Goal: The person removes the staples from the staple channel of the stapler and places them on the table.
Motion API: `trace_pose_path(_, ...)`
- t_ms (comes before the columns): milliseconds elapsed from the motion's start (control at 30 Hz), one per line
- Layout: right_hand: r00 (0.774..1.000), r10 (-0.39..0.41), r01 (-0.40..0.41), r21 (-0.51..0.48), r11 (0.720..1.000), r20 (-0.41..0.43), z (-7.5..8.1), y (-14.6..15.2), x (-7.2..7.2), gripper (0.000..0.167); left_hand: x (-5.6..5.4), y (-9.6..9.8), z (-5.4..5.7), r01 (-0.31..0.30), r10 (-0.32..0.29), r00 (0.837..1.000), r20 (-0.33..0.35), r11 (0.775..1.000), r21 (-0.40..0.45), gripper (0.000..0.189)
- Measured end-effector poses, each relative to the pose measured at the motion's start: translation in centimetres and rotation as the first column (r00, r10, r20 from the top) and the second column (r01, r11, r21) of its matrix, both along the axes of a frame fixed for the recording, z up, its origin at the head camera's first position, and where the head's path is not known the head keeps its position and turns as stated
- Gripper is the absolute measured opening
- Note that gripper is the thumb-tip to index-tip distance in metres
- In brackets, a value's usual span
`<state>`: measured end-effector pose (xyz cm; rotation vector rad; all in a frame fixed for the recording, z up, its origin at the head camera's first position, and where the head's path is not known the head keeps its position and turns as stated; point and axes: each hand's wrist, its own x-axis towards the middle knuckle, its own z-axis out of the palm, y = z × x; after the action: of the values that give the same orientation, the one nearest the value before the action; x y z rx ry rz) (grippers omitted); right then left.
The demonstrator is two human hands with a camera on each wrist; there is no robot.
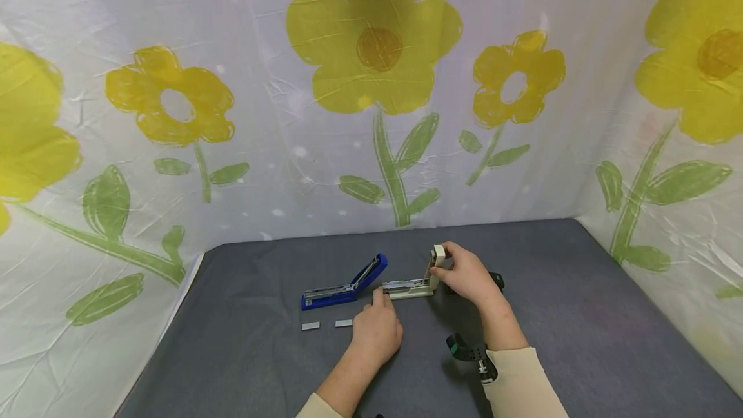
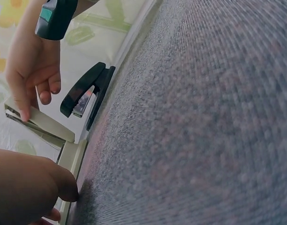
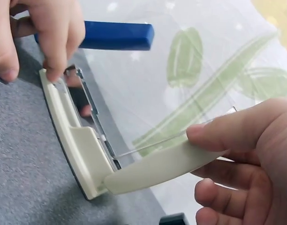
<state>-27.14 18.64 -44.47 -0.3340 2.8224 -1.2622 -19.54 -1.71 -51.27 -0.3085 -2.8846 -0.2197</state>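
A cream stapler [image 1: 406,290] lies on the table with its top arm swung up steeply and its metal staple channel exposed. My right hand [image 1: 467,273] pinches the raised arm near its end between thumb and fingers; in the right wrist view the thumb [image 3: 214,133] lies along its edge. At the stapler's front end, my left hand [image 1: 377,331] presses a fingertip down on the base, its thumb apart from it on the near side. To the left stands a blue stapler [image 1: 333,294], also folded open, with nobody touching it.
Two small grey staple strips [image 1: 310,326] lie in front of the blue stapler. A black stapler [image 2: 85,93] stands behind my right hand. Dark grey cloth [image 1: 249,353] covers the table, and a flower-printed curtain [image 1: 278,166] hangs around its back and sides.
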Motion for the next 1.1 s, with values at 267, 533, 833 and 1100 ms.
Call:
trace_pose_path(267, 0.999, -0.04, 0.04, 0.025, 0.999, 0.011, 0.0, 1.7, -0.3, 0.044, 0.0, 0.1, 0.1, -0.003, 0.003, 1.0, 0.024, 1.0, -0.008, 0.057)
trace_pose_path(533, 0.996, -0.073, 0.07, 0.062, 0.996, 0.042, 0.1, 2.9, -0.5, 0.043, 0.0, 0.1, 0.3, -0.007, 0.007, 1.0, 0.029, 1.0, -0.004, 0.055)
trace_pose_path(833, 0.998, -0.066, 0.065, 0.075, 0.995, 0.016, 1.1, 3.1, -0.1, 0.047, -0.1, 0.1, 0.0, -0.005, 0.005, 1.0, 0.01, 1.0, 0.006, 0.054)
trace_pose_path(1100, 0.984, -0.125, 0.129, 0.021, 0.991, -0.126, 2.4, 3.0, 0.4, 0.048, -0.2, 0.1, -0.1, -0.008, 0.008, 1.0, 0.028, 1.0, -0.003, 0.056)
